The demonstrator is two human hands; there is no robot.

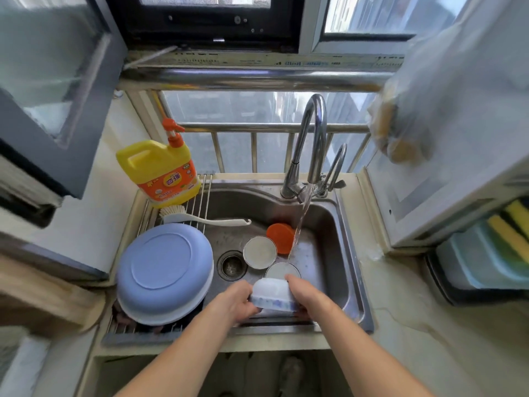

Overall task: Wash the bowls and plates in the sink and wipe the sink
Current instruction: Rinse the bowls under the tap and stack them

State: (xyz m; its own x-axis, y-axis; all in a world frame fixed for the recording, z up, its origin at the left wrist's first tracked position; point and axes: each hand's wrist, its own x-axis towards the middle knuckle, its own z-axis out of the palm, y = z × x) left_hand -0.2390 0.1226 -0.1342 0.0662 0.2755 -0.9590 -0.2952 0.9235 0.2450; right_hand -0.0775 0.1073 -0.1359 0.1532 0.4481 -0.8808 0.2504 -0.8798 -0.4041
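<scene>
1. Over the near edge of the sink (337,222), at about 6 o'clock in the basin, both hands hold a white bowl (272,290) with a blue pattern near its rim, turned bottom-up.
2. At the bowl's 9 o'clock side, the left hand (233,303) has its fingers curled round the rim and grips it.
3. At the bowl's 3 o'clock side, the right hand (307,296) clasps the bowl, thumb lying up along its wall.
4. Just beyond the held bowl, at 12 o'clock from it, a second bowl (282,270) sits upright in the basin, and the stream of water (299,224) from the tap (312,144) falls at its far rim.
5. At 11 o'clock from the held bowl stands a third bowl (260,251), just beside the drain (231,264).
6. Touching the third bowl at its 2 o'clock is an orange dish (282,237), tilted against the basin floor.
7. At 9 o'clock of the sink, a wire rack (197,196) carries a blue basin (163,267) turned upside down on a white one.
8. Toward 11 o'clock, a yellow soap bottle (160,170) stands on the rack, with a white brush (200,219) lying just in front, its handle reaching over the sink.
</scene>
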